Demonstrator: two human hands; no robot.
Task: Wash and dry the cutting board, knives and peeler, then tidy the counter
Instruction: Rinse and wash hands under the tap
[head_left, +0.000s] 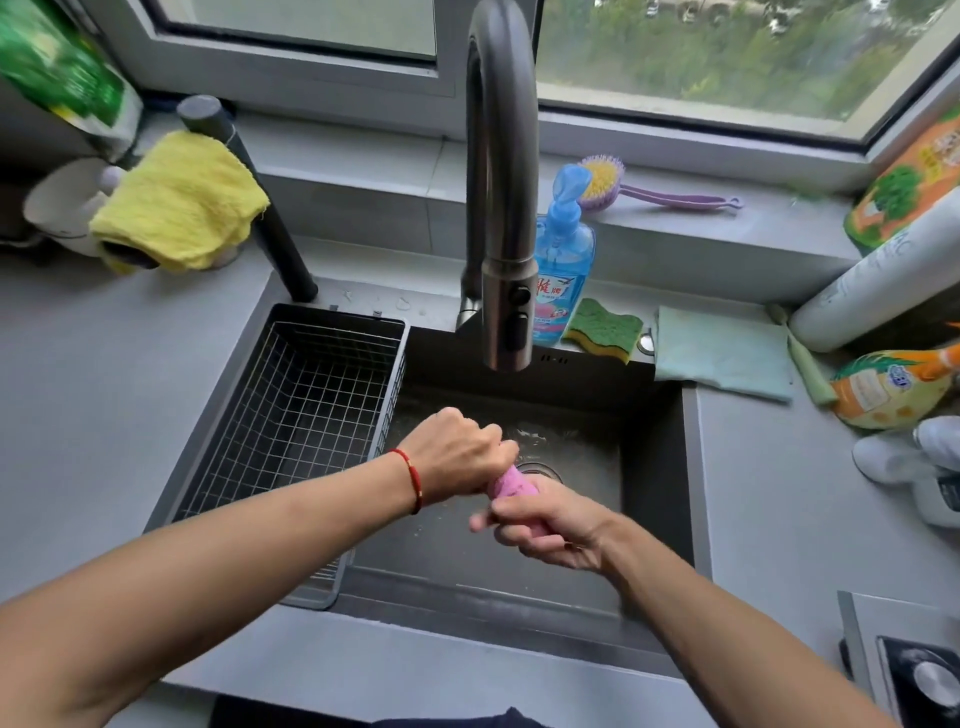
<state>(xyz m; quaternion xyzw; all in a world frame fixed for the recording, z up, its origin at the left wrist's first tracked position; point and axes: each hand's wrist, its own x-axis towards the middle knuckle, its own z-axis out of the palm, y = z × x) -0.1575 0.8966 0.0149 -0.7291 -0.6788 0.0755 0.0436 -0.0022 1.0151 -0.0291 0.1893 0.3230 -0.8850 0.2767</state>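
Over the dark sink (654, 467) both hands grip a rolled pink cloth (506, 484). My left hand (457, 457), with a red string on its wrist, grips the cloth's upper end. My right hand (545, 525) grips its lower end. Only a short pink stretch shows between the two fists. The cloth hangs just above the drain (543, 469), where the sink floor looks wet. No cutting board, knife or peeler is in view.
A wire basket (291, 415) fills the sink's left part. The tall faucet (501, 208) arches over the middle. Behind stand a blue soap bottle (563, 270), a green sponge (602, 330) and a pale green cloth (722, 351). A yellow cloth (182, 202) hangs at left. Bottles (878, 286) crowd the right counter.
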